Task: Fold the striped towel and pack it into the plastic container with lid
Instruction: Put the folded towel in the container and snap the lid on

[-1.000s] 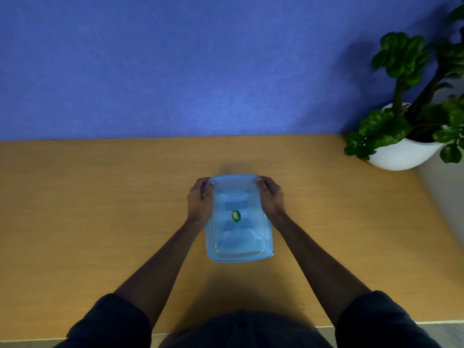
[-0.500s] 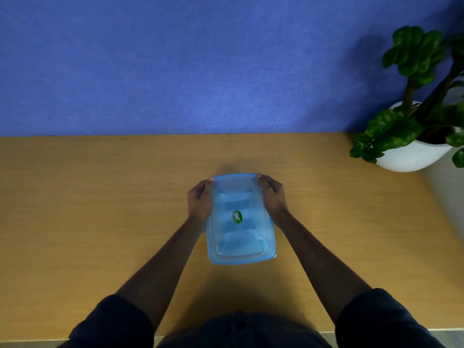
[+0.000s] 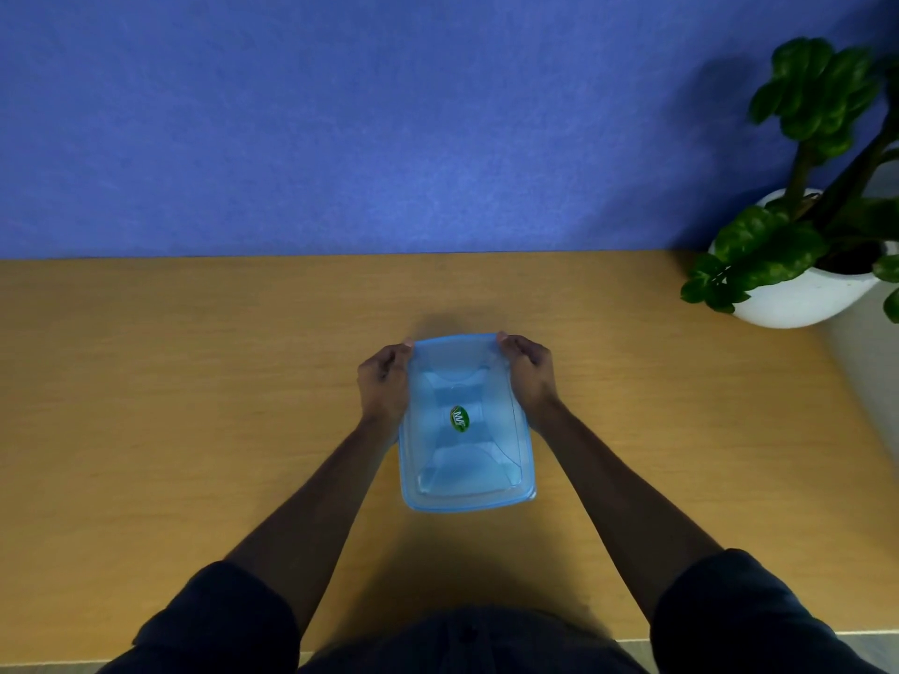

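Plastic of a pale translucent blue makes up the container [image 3: 464, 425], which is set on the counter [image 3: 170, 381] with its lid [image 3: 462, 362] on top and a green oval sticker [image 3: 460, 419] at the lid's middle. No striped towel is seen anywhere; whether it lies inside the container cannot be told through the cloudy lid. The container is judged light, thin-walled and somewhat flexible, with a smooth surface that is likely to slip under a loose hold. The rim is taken to be the stiffest part, so a hold at the corners and along the lid's edge is thought safest, while pressure on the lid's centre would probably only bow it.

The left hand [image 3: 384, 381] is closed on the container's far left corner and the right hand [image 3: 528, 377] on its far right corner, fingers curled over the lid's edge. Whether the lid is being pressed down or prised up cannot be told. At the near right corner the lid appears slightly offset from the base.

Well beyond the container to the right, a potted plant [image 3: 802, 245] stands at the counter's end, against a blue wall [image 3: 340, 114].
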The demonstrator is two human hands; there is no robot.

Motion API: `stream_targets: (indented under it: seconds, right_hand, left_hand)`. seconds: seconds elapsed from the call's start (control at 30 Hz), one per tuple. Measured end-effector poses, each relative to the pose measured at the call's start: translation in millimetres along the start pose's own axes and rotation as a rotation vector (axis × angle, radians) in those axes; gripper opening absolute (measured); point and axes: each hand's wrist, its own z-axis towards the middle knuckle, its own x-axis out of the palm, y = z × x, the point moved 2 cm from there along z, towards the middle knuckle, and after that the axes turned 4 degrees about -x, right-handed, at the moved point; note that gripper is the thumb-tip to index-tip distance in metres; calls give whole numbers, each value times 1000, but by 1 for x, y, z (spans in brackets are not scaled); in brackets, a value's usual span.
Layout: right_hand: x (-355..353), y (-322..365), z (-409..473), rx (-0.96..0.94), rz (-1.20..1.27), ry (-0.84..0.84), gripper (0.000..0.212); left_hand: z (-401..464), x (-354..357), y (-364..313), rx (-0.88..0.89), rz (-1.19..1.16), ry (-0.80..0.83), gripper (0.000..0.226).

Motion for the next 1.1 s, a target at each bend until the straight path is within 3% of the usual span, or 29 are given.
stream_targets:
  seconds: [0.17, 0.63, 0.77, 0.9, 1.1]
  right_hand:
    - [0, 3, 0, 39, 7, -15, 31]
    - [-4, 7, -4, 43, -43, -7, 14]
    - [-3, 13, -10, -6, -125, 11, 25]
    - [-7, 12, -22, -76, -245, 19, 35]
    - [-21, 6, -50, -127, -386, 89, 49]
  left_hand:
    - [-1, 0, -1, -19, 13, -18, 21]
    - [-3, -1, -5, -27, 20, 28, 19]
    - [-12, -7, -10, -42, -34, 37, 26]
    - [-23, -21, -2, -11, 49, 49, 23]
    - [-50, -42, 9, 17, 190, 133, 36]
